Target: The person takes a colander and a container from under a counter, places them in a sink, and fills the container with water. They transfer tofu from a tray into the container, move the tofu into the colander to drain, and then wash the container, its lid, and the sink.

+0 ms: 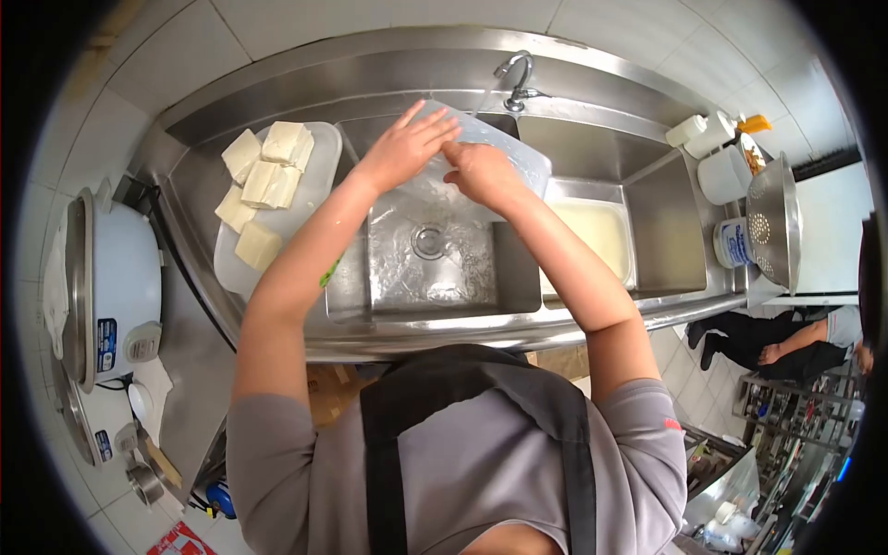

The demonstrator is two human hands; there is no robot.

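Observation:
Over the middle sink basin (428, 277), my left hand (407, 148) lies with its fingers stretched out above a wet, translucent plastic sheet or lid (523, 162). My right hand (486, 173) meets its fingertips, with its own fingers curled; whether they grip anything is hidden. The plastic piece slants across the basin, beneath both hands. Behind it, a thin stream of water falls from the faucet (520, 79). To the left, pale white blocks that look like tofu (273, 183) sit on a white tray (319, 166).
In the right basin (666, 231) stands a rectangular container of cloudy, yellowish liquid (592, 236). Bottles (686, 130), a white tub (731, 242) and a metal colander (773, 222) line the right side. A large rice-cooker-like appliance (125, 277) stands left. Another person's legs (749, 342) show at far right.

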